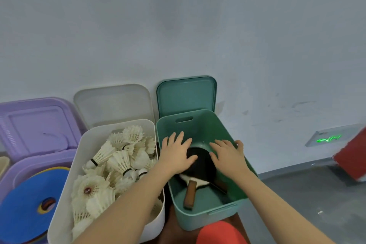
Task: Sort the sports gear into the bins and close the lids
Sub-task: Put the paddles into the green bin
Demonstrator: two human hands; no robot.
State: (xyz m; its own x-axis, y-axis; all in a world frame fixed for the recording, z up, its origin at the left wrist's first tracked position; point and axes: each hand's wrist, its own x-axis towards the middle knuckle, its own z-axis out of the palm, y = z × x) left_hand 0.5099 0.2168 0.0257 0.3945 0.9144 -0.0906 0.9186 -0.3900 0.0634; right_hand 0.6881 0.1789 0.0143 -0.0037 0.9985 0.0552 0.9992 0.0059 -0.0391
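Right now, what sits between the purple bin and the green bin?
The head view shows a white bin heaped with feather shuttlecocks standing between the purple bin and the green bin, its lid propped open behind it.

Your floor (309, 200) is grey and meets the pale wall at the back. Along that back edge you have three open bins side by side — a purple bin (29, 166) at the left, a white bin (65, 194) in the middle, a green bin (235, 144) on the right.
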